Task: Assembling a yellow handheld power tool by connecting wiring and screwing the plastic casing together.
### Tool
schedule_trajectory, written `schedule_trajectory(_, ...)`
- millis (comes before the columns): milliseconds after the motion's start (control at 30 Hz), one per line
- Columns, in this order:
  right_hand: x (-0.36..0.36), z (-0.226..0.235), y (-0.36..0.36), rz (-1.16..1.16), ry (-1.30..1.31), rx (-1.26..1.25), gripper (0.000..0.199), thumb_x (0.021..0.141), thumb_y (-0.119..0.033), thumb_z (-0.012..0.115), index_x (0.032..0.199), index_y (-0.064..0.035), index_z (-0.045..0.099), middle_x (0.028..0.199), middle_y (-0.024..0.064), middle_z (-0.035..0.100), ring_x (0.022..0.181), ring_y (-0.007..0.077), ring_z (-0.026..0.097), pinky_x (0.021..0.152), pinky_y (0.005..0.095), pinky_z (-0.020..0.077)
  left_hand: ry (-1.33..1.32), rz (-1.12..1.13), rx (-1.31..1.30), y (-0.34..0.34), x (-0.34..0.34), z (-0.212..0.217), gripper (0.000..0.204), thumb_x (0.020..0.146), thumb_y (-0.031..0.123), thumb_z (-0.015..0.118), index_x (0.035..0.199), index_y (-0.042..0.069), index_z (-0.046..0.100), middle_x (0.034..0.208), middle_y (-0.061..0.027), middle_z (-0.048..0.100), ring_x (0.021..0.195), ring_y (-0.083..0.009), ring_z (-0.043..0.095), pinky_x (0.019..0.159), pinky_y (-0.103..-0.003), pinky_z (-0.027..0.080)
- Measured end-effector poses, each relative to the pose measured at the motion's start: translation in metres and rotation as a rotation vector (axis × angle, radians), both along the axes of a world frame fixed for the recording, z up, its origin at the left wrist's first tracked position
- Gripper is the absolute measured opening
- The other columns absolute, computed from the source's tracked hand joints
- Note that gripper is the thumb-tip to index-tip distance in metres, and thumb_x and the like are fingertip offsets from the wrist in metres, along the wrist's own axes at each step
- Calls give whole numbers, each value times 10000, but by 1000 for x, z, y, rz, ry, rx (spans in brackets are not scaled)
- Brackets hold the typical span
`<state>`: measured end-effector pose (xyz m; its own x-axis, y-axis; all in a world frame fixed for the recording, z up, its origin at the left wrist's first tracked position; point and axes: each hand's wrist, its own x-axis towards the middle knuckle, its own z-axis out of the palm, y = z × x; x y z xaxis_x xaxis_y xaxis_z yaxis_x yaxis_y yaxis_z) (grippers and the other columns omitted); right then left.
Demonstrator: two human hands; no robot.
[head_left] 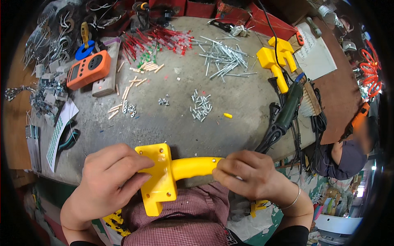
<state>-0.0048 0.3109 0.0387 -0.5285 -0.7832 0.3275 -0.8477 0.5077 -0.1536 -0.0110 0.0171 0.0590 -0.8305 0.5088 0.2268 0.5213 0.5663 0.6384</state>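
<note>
I hold a yellow plastic part (164, 174) with a flat plate at one end and a rounded handle, just over the near edge of the grey workbench (230, 106). My left hand (108, 180) grips the plate end, fingers lying across its face. My right hand (246, 174) is closed around the far end of the handle. A bracelet circles my right wrist. Two more yellow parts of the same kind (277, 61) lie at the back right of the bench.
On the bench lie a pile of long silver screws (225, 57), small screws (201, 107), red and green wire pieces (158, 43), an orange meter (88, 69), a green power tool (287, 108) and a brush. Another person sits at the right edge (349, 158).
</note>
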Motion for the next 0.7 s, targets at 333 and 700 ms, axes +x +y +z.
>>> schedule_trajectory(333, -141, -23, 100, -639, -36, -10, 208, 782, -81, 605, 970, -29, 677, 898, 173, 644, 868, 347, 635, 782, 418, 516, 313, -195, -215, 93, -112, -29, 129, 768, 112, 683, 876, 47, 659, 839, -104, 585, 840, -298, 602, 697, -412, 488)
schedule_trajectory(700, -141, -40, 94, -663, 103, 324, 103, 742, -101, 642, 833, -52, 654, 830, 136, 648, 783, 307, 671, 678, 414, 541, 536, -330, -744, 223, -180, -54, 180, 714, 61, 641, 880, 31, 703, 918, -123, 665, 905, -244, 641, 740, -348, 531)
